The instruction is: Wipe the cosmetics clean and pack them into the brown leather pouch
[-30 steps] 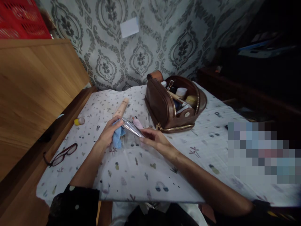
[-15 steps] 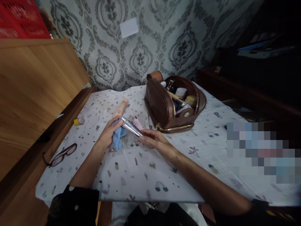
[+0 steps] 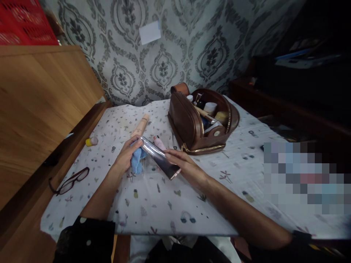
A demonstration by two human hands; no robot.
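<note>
A shiny silver squeeze tube [image 3: 160, 159] slants between my two hands above the patterned cloth. My left hand [image 3: 126, 155] pinches its narrow upper end and also clasps a blue cloth [image 3: 138, 160], which hangs below the fingers. At the wide, flat end, the fingers of my right hand [image 3: 181, 160] lie along the tube's side and grip it. Just behind the tube lies a small pink tube [image 3: 159, 143], partly covered by it. A beige tube [image 3: 142, 125] rests on the table beyond my left hand.
An unzipped brown toiletry bag [image 3: 189, 124] holding jars and a brush stands right of centre. Eyeglasses [image 3: 71, 180] and a small yellow-and-white container [image 3: 91, 141] lie at the left. A wooden cabinet [image 3: 46, 95] borders the left side; patterned wallpaper is behind.
The silver tube has turned in my hands, so its broad dark face and flat end now show. My right fingers have shifted to its side. My left hand stays put.
</note>
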